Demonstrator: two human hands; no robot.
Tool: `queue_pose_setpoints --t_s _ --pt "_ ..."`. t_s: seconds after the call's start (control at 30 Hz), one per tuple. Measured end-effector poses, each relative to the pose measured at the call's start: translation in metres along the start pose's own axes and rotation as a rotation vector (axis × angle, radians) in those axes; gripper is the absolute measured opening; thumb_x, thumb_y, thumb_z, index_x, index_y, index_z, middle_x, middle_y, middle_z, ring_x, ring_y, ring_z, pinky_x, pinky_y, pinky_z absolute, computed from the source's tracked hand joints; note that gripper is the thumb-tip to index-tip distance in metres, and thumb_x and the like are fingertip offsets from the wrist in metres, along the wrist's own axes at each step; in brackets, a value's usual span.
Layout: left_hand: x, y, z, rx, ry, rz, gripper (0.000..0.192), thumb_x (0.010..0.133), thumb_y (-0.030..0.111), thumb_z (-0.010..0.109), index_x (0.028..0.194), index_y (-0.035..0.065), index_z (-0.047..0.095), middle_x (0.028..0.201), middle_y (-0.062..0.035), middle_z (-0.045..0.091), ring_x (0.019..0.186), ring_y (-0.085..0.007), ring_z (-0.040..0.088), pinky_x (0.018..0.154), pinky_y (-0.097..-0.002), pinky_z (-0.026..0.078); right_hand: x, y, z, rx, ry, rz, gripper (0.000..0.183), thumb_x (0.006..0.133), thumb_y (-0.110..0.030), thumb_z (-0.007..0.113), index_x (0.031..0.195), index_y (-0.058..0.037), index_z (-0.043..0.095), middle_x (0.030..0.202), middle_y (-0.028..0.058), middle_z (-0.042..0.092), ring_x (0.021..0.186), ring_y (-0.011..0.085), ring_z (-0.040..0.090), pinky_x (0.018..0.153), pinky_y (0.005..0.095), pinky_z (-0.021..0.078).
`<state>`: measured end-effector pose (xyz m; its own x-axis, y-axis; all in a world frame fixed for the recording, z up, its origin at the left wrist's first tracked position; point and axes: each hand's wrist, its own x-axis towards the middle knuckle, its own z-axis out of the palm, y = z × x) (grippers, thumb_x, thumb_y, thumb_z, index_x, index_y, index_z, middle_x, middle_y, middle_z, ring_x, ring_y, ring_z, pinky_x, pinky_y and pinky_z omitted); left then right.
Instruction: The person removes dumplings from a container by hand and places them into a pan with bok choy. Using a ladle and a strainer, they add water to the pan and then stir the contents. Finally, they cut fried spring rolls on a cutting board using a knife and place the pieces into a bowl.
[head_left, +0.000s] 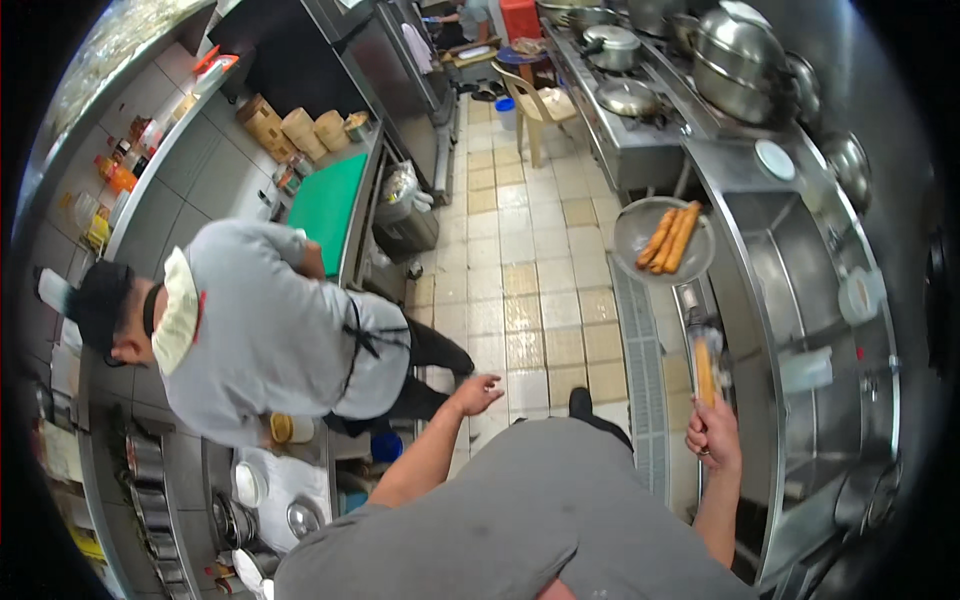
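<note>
My right hand (714, 433) grips the wooden handle (703, 367) of a large round metal strainer ladle (630, 240). Several long golden-brown fried dough sticks (667, 238) lie side by side in its bowl. The ladle is held out over the floor, beside the steel sink counter on the right. Part of the handle and its metal neck is blurred. My left hand (478, 395) hangs over the tiled floor with loosely bent fingers and nothing in it, close to the legs of a co-worker (262, 322).
The co-worker stands at the left counter, near a green cutting board (326, 214). A steel sink (769, 262) runs along my right, with a stove (637, 142) of pots beyond it. Ahead, a plastic chair (536, 109) and a blue bucket (506, 112) stand in the aisle; a floor drain grate (643, 382) runs alongside.
</note>
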<state>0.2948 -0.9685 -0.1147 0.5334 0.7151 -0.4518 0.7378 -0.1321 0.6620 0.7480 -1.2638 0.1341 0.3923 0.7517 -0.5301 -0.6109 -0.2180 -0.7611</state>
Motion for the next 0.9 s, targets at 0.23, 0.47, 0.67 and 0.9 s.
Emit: queue_pose_setpoints --t_s 0.23,0.47,0.67,0.9 --pt "0.162 -0.039 -0.207 -0.537 0.689 -0.187 0.043 0.096 0.026 0.073 0.13 0.0015 0.066 0.116 -0.0154 0.072 0.105 -0.0218 0.068 0.096 -0.0358 0.053 0.261 -0.088 0.205 -0.278 -0.405 0.283 0.016 0.107 -0.019 0.057 0.119 -0.0109 0.049 0.067 -0.0012 0.047 0.042 0.0068 0.039 0.038 0.0255 0.0318" --pt "0.333 -0.125 -0.474 -0.716 1.654 -0.274 0.045 0.1 0.025 0.064 0.13 -0.0071 0.063 0.126 -0.0242 0.071 0.119 -0.0337 0.067 0.103 -0.0411 0.051 0.462 -0.089 0.495 -0.488 -0.741 0.341 0.013 0.106 -0.02 0.057 0.105 -0.0107 0.048 0.066 -0.0022 0.047 0.044 0.0072 0.037 0.039 0.0274 0.0314" --pt "0.4 -0.192 -0.62 -0.441 1.834 -0.673 0.044 0.099 0.026 0.06 0.132 -0.0024 0.065 0.124 -0.023 0.071 0.115 -0.0383 0.066 0.108 -0.0468 0.045 0.561 -0.08 0.721 -0.76 -0.942 0.209 0.017 0.105 -0.021 0.058 0.098 -0.0092 0.048 0.067 -0.0009 0.049 0.045 0.009 0.041 0.04 0.0303 0.0354" --pt "0.435 -0.168 -0.671 -0.388 1.339 -0.992 0.064 0.096 0.032 0.064 0.153 0.0111 0.046 0.144 -0.0173 0.061 0.138 -0.0398 0.047 0.115 -0.0574 0.033 0.653 -0.067 0.861 -1.329 -0.92 -0.199 0.035 0.098 -0.026 0.065 0.105 0.0076 0.058 0.103 0.0336 0.067 0.104 0.05 0.065 0.091 0.0514 0.0509"
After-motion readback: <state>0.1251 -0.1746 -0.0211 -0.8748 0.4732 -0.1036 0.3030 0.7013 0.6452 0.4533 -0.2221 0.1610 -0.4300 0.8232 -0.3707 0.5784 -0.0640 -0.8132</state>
